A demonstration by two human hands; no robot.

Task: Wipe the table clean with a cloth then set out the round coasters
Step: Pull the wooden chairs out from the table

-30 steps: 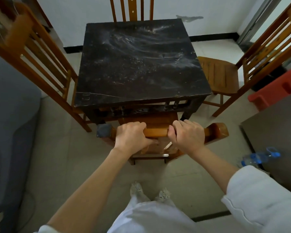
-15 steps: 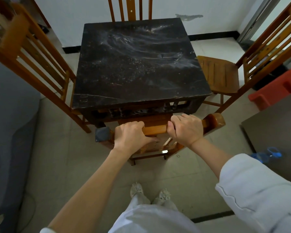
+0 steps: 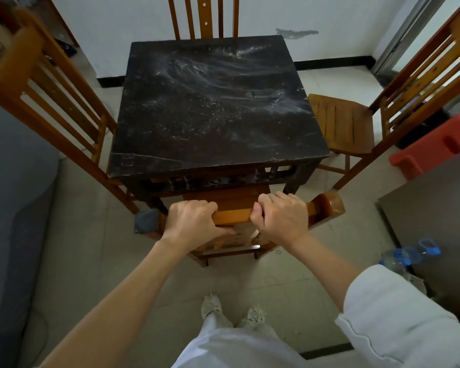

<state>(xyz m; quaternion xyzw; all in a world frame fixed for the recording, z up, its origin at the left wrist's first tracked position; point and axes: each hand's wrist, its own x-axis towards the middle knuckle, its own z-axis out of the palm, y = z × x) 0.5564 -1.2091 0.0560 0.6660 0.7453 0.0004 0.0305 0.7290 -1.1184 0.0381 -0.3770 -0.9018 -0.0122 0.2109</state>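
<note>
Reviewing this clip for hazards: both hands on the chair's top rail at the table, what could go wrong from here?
1. The left hand and right hand grip the chair rail close to the table edge; pushing in could pinch knuckles.
2. The bottle on the floor is a possible trip hazard.
3. No cloth is visible, and the tabletop looks dusty.

Desk (image 3: pixel 218 107) centre, one chair per side: far chair (image 3: pixel 203 17) behind it, left chair (image 3: pixel 45 83) at left, right chair (image 3: pixel 356 123) at right, near chair (image 3: pixel 234 216) tucked under the near edge. Both hands on near chair's top rail: left hand (image 3: pixel 191 221), right hand (image 3: pixel 282 219). Bottle (image 3: pixel 409 254) on floor, near right.
</note>
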